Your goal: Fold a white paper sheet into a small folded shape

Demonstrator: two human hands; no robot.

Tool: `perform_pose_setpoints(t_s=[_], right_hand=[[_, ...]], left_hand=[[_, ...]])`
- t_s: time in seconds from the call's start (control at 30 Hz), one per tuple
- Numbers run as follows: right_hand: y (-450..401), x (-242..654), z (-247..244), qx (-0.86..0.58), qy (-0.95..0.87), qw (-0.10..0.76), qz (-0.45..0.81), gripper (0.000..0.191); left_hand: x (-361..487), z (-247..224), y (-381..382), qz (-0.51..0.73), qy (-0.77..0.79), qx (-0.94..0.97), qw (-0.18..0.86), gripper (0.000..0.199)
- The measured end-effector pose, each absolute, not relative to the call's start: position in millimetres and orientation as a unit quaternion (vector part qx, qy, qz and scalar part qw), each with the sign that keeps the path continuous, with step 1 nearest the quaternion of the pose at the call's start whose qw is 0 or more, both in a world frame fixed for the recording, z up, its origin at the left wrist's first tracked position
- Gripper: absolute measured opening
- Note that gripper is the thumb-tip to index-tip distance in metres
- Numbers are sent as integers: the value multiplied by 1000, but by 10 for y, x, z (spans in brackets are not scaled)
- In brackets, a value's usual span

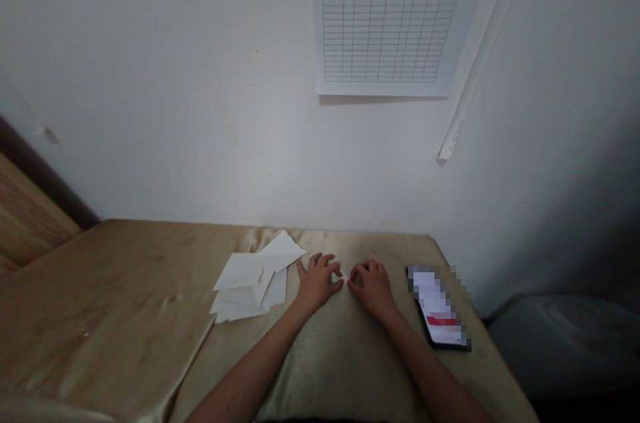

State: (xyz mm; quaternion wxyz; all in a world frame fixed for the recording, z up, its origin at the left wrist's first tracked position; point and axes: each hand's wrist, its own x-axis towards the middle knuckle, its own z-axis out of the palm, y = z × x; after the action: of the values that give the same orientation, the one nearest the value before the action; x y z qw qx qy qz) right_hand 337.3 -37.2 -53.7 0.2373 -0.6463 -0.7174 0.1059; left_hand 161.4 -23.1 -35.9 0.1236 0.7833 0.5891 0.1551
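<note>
My left hand (319, 281) and my right hand (371, 284) rest close together on the gold cloth. Between their fingertips is a small piece of white paper (345, 276). The thumb and index finger of my left hand pinch its left side, while the other fingers are spread. On its right side, the thumb and index finger of my right hand are pinched together. Just left of my left hand lies a loose pile of white paper pieces (245, 271), overlapping at different angles.
A phone (437, 309) with a lit screen lies right of my right hand, on the gold cloth (125, 289) over the table. Behind rises a white wall with a printed table sheet (385, 29). Wood (30, 216) stands at far left, a dark rounded object (565, 336) at right.
</note>
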Motion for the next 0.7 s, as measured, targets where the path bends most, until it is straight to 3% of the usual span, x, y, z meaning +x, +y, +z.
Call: perform_pose_setpoints(t_s=[0.7], right_hand=[[-413, 3558, -519, -598, -743, 252, 166, 20]], left_hand=[[1322, -467, -119, 141, 542, 812, 167, 28]])
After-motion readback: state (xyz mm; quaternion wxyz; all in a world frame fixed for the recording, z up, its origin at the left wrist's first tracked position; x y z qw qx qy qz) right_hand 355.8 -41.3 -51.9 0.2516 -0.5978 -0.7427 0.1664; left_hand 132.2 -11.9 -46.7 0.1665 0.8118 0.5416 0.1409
